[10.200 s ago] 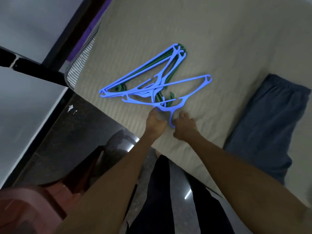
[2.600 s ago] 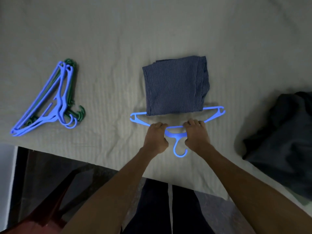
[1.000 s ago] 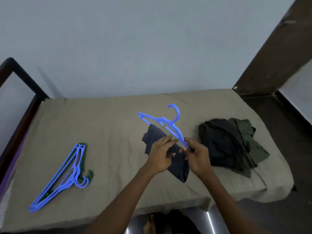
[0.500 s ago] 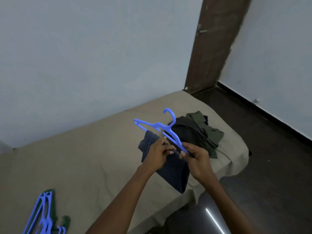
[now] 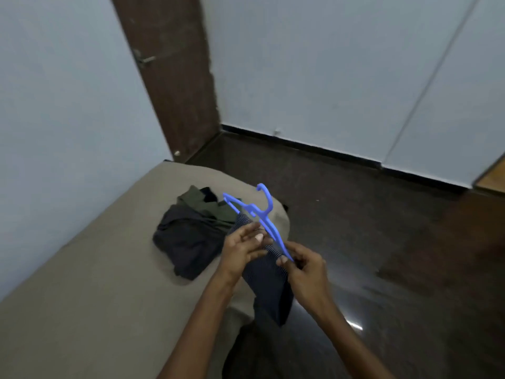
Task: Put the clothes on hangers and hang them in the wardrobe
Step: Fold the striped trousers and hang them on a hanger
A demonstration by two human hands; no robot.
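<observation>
A blue plastic hanger (image 5: pixel 259 214) is held up in the air in front of me, hook pointing up. A dark blue striped garment (image 5: pixel 269 285) hangs folded over its bar. My right hand (image 5: pixel 303 266) pinches the hanger's near end. My left hand (image 5: pixel 241 248) holds the striped cloth just under the bar with its fingers loosely bent. A pile of dark and olive clothes (image 5: pixel 191 228) lies on the bed behind.
The bed with its beige cover (image 5: pixel 82 296) fills the lower left. A dark glossy floor (image 5: pixel 369 242) spreads to the right. A brown door frame (image 5: pixel 169 77) stands in the corner, with pale walls and a white panel (image 5: pixel 451 105) at the right.
My view has swung right, away from the bed toward the floor and far wall. Both hands carried the hanger with the striped garment along. The spare hangers on the bed have left the view.
</observation>
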